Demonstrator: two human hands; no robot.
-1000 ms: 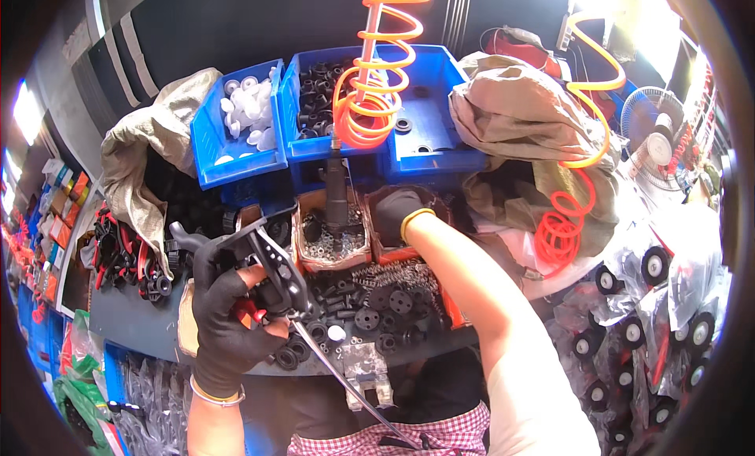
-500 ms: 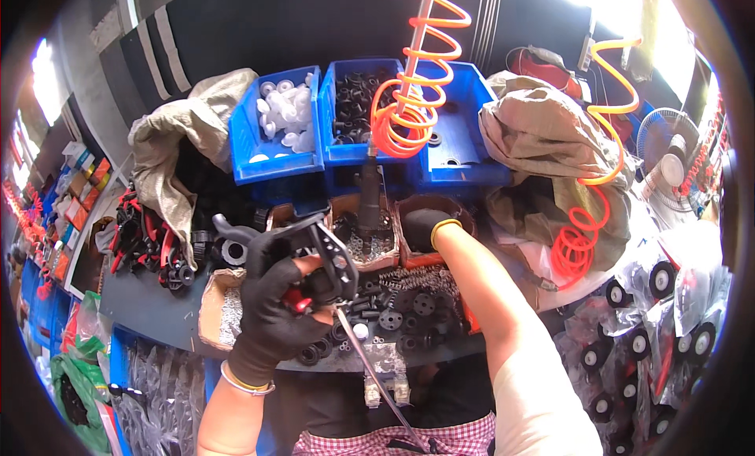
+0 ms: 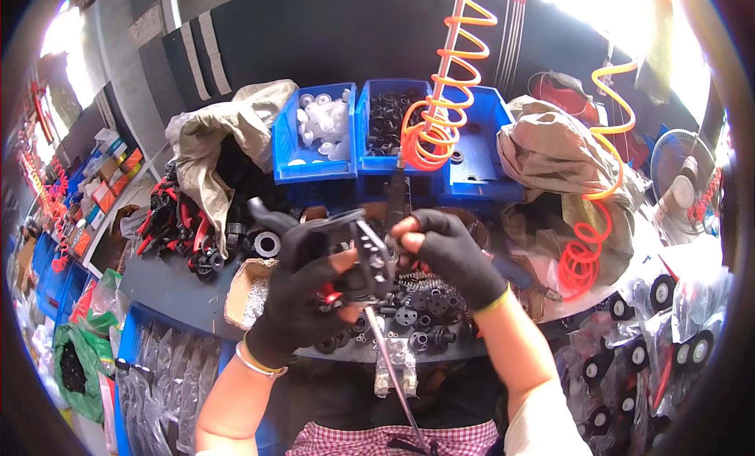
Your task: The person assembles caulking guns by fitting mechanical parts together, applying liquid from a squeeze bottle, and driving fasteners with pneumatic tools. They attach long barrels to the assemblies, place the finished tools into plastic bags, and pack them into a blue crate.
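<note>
My left hand (image 3: 295, 295), in a black fingerless glove, grips a black bracket-like part (image 3: 376, 259) with holes along its face and a small red piece (image 3: 332, 299) at its lower side. A thin metal rod (image 3: 385, 352) runs from under this part down toward my lap. My right hand (image 3: 460, 259), gloved the same way, is beside the part's right face with thumb and fingertips pinched. Whatever those fingertips hold is too small to make out. Behind the hands a dark air screwdriver (image 3: 395, 195) hangs from a coiled orange hose (image 3: 440, 134).
Blue bins (image 3: 314, 171) with white and black plastic pieces stand at the back. Small black parts (image 3: 425, 310) and springs lie under my hands. A cardboard box (image 3: 240, 295) of small metal pieces is on the left. Sacks (image 3: 554, 145) flank the bins; bagged wheels (image 3: 637, 342) are at right.
My right hand has come out of the small-parts box at the back and moved toward me, up to the bracket-like part. My left hand still holds that part. The view has shifted slightly.
</note>
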